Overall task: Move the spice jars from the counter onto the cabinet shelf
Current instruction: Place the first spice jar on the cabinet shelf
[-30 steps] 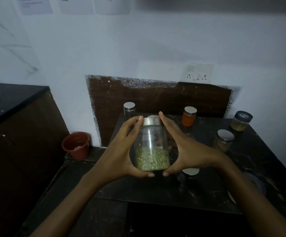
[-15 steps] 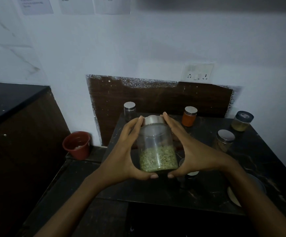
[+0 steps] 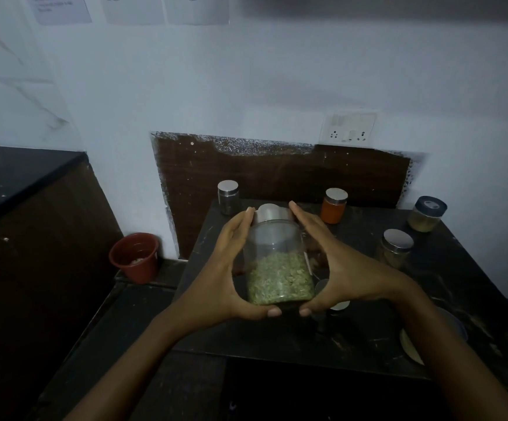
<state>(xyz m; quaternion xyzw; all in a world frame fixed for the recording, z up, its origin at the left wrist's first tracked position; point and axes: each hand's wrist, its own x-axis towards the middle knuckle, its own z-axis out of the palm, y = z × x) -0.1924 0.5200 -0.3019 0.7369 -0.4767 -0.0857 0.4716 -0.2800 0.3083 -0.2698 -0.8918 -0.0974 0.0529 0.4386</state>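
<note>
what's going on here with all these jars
A person holds a clear jar of green seeds between the left hand and the right hand, thumbs under its base, just above the dark counter. On the counter stand an orange jar, a small steel-lidded jar at the back left, a blue-lidded jar and a silver-lidded jar. No jar has reached a shelf in view.
</note>
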